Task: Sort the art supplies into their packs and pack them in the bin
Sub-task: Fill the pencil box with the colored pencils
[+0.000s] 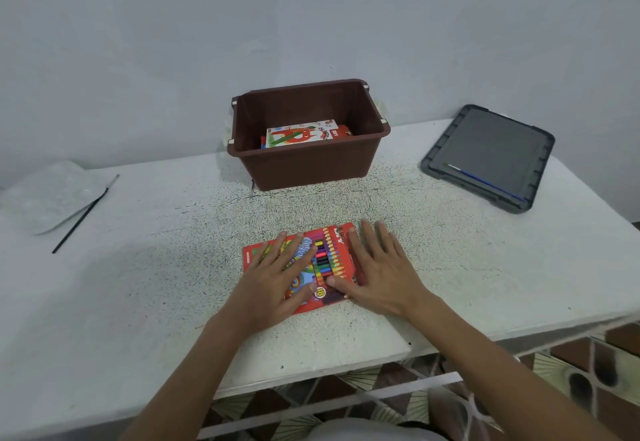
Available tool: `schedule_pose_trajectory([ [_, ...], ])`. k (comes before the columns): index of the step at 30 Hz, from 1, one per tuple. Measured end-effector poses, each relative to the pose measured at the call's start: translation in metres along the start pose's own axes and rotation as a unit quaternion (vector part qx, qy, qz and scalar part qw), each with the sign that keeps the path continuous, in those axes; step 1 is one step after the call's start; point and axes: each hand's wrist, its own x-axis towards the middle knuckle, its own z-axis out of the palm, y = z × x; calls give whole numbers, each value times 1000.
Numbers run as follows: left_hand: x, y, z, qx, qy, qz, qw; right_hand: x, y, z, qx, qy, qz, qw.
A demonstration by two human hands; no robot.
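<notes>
Two flat palms, nothing gripped: left hand (280, 277) and right hand (379, 272) press the red cardboard marker pack (323, 257). Likely closing it for the brown plastic bin (304, 166).

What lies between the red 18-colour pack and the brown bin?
Only bare speckled table, in the head view; pack and bin stand apart.
</notes>
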Motion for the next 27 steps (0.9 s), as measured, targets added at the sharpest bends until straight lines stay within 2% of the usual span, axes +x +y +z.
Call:
schedule_pose_trajectory([
  [15, 1, 0, -1, -12, -7, -5, 1000, 24, -4, 5, 32, 19, -5, 999],
  [19, 1, -1, -1, -15, -5, -8, 1000, 20, -7, 2, 153, 18, -17, 988],
  [21, 1, -1, 0, -21, -3, -9, 1000, 16, -9, 2, 306, 33, -4, 951],
  [24, 2, -2, -1, -26, 3, -5, 1000, 9, -19, 1, 538, 34, 40, 841],
  [27, 2, -2, -2, -31, 8, -4, 999, 8, -27, 0, 569, 44, 50, 820],
])
